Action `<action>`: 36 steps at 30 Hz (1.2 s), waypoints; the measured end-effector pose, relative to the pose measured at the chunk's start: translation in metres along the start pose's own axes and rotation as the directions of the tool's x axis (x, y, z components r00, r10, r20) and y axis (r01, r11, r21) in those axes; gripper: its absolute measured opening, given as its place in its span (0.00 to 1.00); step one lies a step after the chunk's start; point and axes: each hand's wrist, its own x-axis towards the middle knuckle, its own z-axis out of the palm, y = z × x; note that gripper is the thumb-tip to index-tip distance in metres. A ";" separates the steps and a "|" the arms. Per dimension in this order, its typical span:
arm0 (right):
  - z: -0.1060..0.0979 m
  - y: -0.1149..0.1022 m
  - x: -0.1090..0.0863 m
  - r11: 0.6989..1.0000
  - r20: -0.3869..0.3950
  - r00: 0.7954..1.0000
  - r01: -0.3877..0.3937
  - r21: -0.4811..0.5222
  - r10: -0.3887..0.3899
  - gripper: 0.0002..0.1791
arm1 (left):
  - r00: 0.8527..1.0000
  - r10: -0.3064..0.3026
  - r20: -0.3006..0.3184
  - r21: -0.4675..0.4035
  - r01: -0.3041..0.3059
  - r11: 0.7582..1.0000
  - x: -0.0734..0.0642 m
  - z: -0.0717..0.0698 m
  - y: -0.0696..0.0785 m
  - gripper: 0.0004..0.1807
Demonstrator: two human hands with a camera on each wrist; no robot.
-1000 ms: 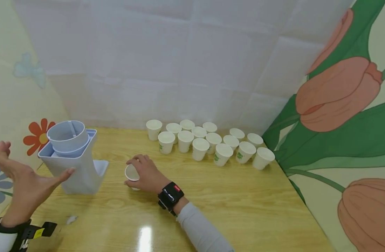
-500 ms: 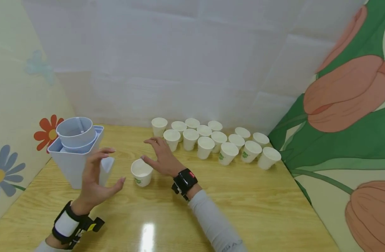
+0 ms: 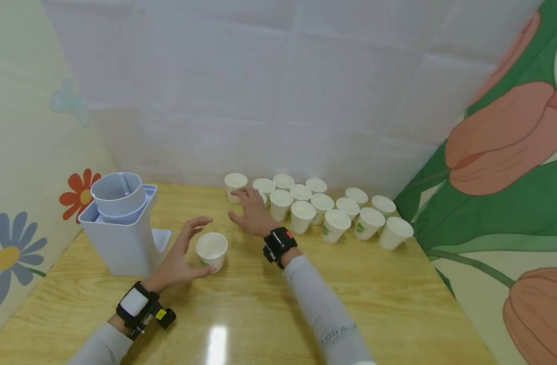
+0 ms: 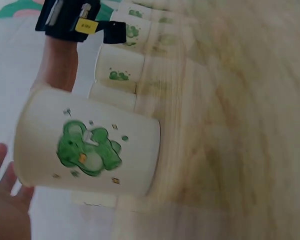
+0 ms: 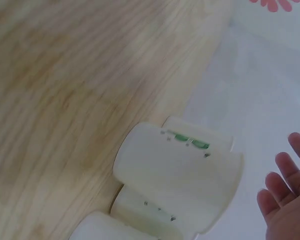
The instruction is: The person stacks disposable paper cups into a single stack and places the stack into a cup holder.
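Observation:
A white paper cup (image 3: 212,247) stands upright on the table near its middle; the left wrist view shows a green bear printed on this cup (image 4: 87,150). My left hand (image 3: 181,257) is spread beside it, thumb overlapping its near side and fingers at its left. Farther back, my right hand (image 3: 256,214) hovers over the left end of a group of similar cups (image 3: 302,217). It partly hides one of them, and another cup (image 3: 234,188) stands just past its fingertips. In the right wrist view its fingers (image 5: 285,175) are extended, apart from the nearest cup (image 5: 180,172).
On the left stands a pale blue plastic container (image 3: 120,246) with a round cup-like part (image 3: 118,195) on top and a ledge at its right side. A white sheet (image 3: 278,101) hangs behind the wooden table (image 3: 397,309). Flower-patterned walls close in both sides.
My right hand has let go of the single cup and moved back and right to the group. My left hand has come from the container's side over to the single cup.

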 end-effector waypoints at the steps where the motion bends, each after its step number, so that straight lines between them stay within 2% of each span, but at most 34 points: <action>1: 0.001 0.004 0.002 1.000 0.000 1.000 -0.019 -0.023 0.019 0.30 | 0.999 -0.025 0.035 -0.018 0.026 1.000 0.002 -0.001 -0.005 0.56; 3: 0.002 0.012 0.006 0.996 0.007 0.998 -0.054 -0.071 0.055 0.31 | 0.993 -0.064 0.101 -0.071 0.071 0.995 0.006 -0.003 -0.014 0.56; 5: 0.004 0.019 0.009 0.992 0.003 0.997 -0.072 -0.103 0.073 0.31 | 0.987 -0.077 0.142 -0.141 0.097 0.985 0.009 -0.003 -0.022 0.57; 8: 0.004 0.026 0.012 0.985 0.012 0.995 -0.098 -0.141 0.100 0.32 | 0.982 -0.061 0.178 -0.251 0.105 0.962 0.012 -0.001 -0.033 0.58; 10: 0.005 0.029 0.013 0.980 0.034 0.992 -0.117 -0.161 0.124 0.32 | 0.982 -0.056 0.181 -0.288 0.107 0.952 0.012 0.002 -0.039 0.57; 13: 0.007 0.031 0.011 0.973 0.088 0.983 -0.144 -0.178 0.162 0.33 | 0.980 -0.095 0.173 -0.271 0.141 0.952 0.012 0.007 -0.043 0.54; 15: 0.009 0.032 0.010 0.973 0.104 0.980 -0.149 -0.177 0.169 0.33 | 0.977 -0.155 0.147 -0.211 0.184 0.960 0.011 0.010 -0.044 0.50; 18: 0.012 0.033 0.009 0.978 0.092 0.984 -0.134 -0.158 0.150 0.34 | 0.962 -0.250 0.114 -0.137 0.264 0.955 0.012 0.012 -0.043 0.43; 20: 0.015 0.035 0.009 0.980 0.068 0.990 -0.115 -0.164 0.127 0.34 | 0.952 -0.289 0.096 -0.101 0.298 0.949 0.014 0.012 -0.043 0.39; 22: 0.017 0.037 0.008 0.981 0.047 0.993 -0.099 -0.168 0.108 0.34 | 0.949 -0.300 0.092 -0.090 0.308 0.947 0.015 0.011 -0.042 0.37; 25: 0.022 0.039 0.008 0.980 0.028 0.995 -0.085 -0.182 0.091 0.35 | 0.953 -0.293 0.083 -0.085 0.300 0.950 0.016 0.010 -0.043 0.36; 29: 0.024 0.038 0.005 0.978 0.042 0.994 -0.093 -0.188 0.102 0.35 | 0.954 -0.288 0.082 -0.099 0.295 0.950 0.014 0.011 -0.046 0.35; 36: 0.020 0.028 -0.006 0.966 0.066 0.992 -0.092 -0.240 0.111 0.36 | 0.945 -0.311 0.103 -0.160 0.324 0.932 0.012 0.015 -0.048 0.33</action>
